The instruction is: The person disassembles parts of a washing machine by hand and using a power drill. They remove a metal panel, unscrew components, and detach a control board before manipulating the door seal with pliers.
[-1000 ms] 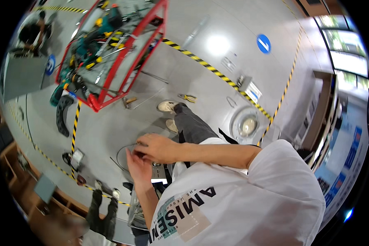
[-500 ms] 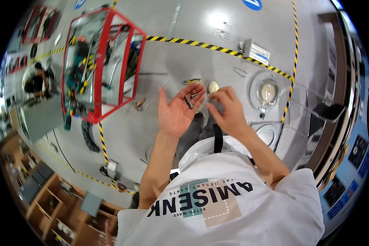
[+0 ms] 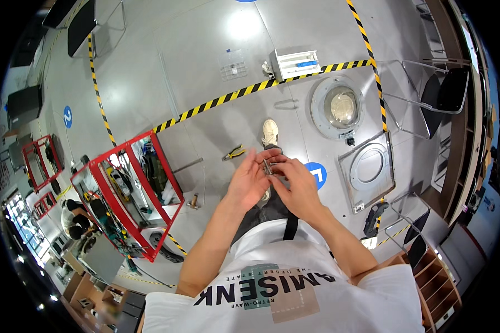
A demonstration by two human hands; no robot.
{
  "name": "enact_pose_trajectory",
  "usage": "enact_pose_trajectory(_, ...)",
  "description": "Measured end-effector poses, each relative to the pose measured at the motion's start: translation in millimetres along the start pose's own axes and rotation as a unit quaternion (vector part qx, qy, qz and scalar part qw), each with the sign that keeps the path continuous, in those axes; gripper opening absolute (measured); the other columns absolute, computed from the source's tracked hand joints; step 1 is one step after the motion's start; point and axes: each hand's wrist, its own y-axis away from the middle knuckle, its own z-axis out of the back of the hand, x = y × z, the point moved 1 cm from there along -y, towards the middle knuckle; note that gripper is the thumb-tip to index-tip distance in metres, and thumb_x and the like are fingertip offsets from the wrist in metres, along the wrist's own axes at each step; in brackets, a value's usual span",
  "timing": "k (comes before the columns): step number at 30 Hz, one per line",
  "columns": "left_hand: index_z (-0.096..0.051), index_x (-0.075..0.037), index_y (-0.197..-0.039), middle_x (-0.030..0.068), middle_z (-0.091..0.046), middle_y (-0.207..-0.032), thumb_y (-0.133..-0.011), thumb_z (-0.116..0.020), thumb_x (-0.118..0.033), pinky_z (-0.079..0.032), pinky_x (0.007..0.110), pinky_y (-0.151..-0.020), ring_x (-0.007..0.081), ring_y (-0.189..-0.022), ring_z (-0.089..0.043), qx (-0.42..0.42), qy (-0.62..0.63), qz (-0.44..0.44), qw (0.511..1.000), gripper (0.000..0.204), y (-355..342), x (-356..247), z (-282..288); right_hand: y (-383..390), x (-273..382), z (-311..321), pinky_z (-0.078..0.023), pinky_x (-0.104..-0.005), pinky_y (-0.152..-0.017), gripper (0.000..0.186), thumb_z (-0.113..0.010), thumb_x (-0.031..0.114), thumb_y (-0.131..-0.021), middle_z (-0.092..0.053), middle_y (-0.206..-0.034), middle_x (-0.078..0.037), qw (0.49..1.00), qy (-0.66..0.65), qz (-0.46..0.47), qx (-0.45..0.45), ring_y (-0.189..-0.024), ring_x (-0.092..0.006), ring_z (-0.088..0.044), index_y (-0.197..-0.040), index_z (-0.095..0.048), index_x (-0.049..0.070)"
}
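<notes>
My left hand [image 3: 246, 184] is cupped in front of me with its fingers curled up, cradling small metal bolts [image 3: 267, 167]. My right hand [image 3: 298, 186] meets it, thumb and fingers pinched at a bolt over the left palm. How many bolts lie in the palm cannot be made out, as the fingers partly cover them. Below the hands, on the floor, lie yellow-and-black pliers [image 3: 235, 153]. My white shoe [image 3: 270, 133] shows just beyond the fingertips.
To the right lie a round porthole door [image 3: 320, 119] and a panel with a round opening [image 3: 348, 169]. A red-framed tool cart [image 3: 159, 172] stands left, a hammer [image 3: 193, 201] beside it. Farther off are a white drawer [image 3: 283, 67] and a clear case [image 3: 233, 71]. A person [image 3: 75, 219] crouches far left.
My view has swung round, so the cart sits lower left. My left hand has curled from flat to cupped, and the right hand has come in to touch the bolts.
</notes>
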Motion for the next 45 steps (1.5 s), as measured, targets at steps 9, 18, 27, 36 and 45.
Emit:
enact_pose_trajectory(9,-0.057,-0.004,-0.087,0.0013,-0.05,-0.071,-0.1,-0.044,-0.031,-0.041,0.028,-0.062,0.014,-0.067,-0.049,-0.218,-0.304,0.075,0.925,0.033,-146.5,-48.5,55.7,-8.3,-152.5,72.3,-0.049,-0.0294,-0.066,0.011,-0.06,0.008,-0.089,-0.063,-0.086,-0.012,0.963,-0.006,-0.255,-0.087,-0.075,-0.0184,-0.062,-0.096,-0.062,-0.001)
enact_pose_trajectory(18,-0.056,-0.006,-0.086,0.0017,-0.054,-0.074,-0.097,-0.044,-0.022,-0.046,0.028,-0.063,0.0124,-0.065,-0.052,-0.287,-0.405,0.057,0.866,0.023,-355.9,-172.3,252.8,153.7,-308.8,37.3,-0.044,-0.0284,-0.054,0.022,-0.059,0.02,-0.091,-0.057,-0.064,-0.006,0.799,0.011,-0.602,-0.02,-0.057,-0.0135,-0.055,-0.086,-0.061,-0.001)
enact_pose_trajectory(27,-0.056,-0.001,-0.092,0.0077,-0.058,-0.081,-0.101,-0.039,-0.03,-0.051,0.032,-0.068,0.0174,-0.072,-0.057,-0.315,-0.336,0.008,0.888,0.035,-541.8,-243.3,436.3,152.2,-285.0,-144.0,-0.049,-0.0268,-0.056,0.016,-0.06,0.014,-0.091,-0.062,-0.073,-0.005,0.649,-0.194,-0.734,0.044,-0.061,-0.0106,-0.058,-0.095,-0.061,-0.002)
enact_pose_trajectory(36,-0.057,0.001,-0.094,0.0096,-0.059,-0.082,-0.103,-0.032,-0.041,-0.05,0.034,-0.07,0.0188,-0.074,-0.057,-0.316,-0.421,0.011,0.85,0.05,-627.1,-255.5,459.7,119.1,-287.5,-181.4,-0.049,-0.026,-0.059,0.017,-0.052,0.013,-0.096,-0.061,-0.076,-0.007,0.575,-0.265,-0.774,-0.019,-0.063,-0.0125,-0.058,-0.098,-0.06,-0.002)
enact_pose_trajectory(45,-0.057,0.0,-0.091,0.0086,-0.059,-0.082,-0.102,-0.032,-0.044,-0.048,0.033,-0.07,0.0184,-0.074,-0.056,-0.387,-0.445,-0.015,0.807,0.052,-637.9,-245.5,463.5,115.7,-286.2,-178.4,-0.048,-0.0246,-0.058,0.016,-0.052,0.013,-0.097,-0.059,-0.072,-0.005,0.563,-0.277,-0.777,-0.043,-0.062,-0.0106,-0.056,-0.096,-0.06,-0.001)
